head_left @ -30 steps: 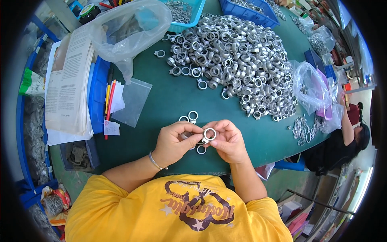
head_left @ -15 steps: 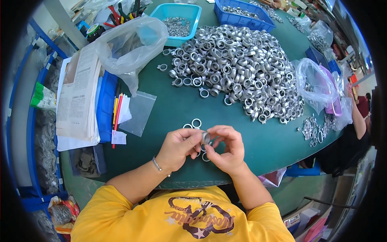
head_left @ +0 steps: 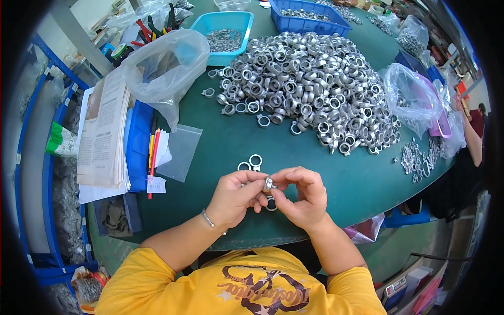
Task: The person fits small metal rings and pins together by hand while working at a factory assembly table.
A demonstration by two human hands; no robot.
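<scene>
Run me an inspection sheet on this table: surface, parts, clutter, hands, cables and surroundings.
Surface: green table, bare in places around the hands.
Parts: heap of metal rings beyond the hands; a few loose rings close to them.
Clutter: clear plastic bag, newspapers and red pencil on the left.
Hands: left hand pinches one metal ring in its fingers; right hand has its fingers beside that ring, contact unclear.
Cables: nothing seen.
Surroundings: blue rack on the left; another person's arm on the right.
</scene>
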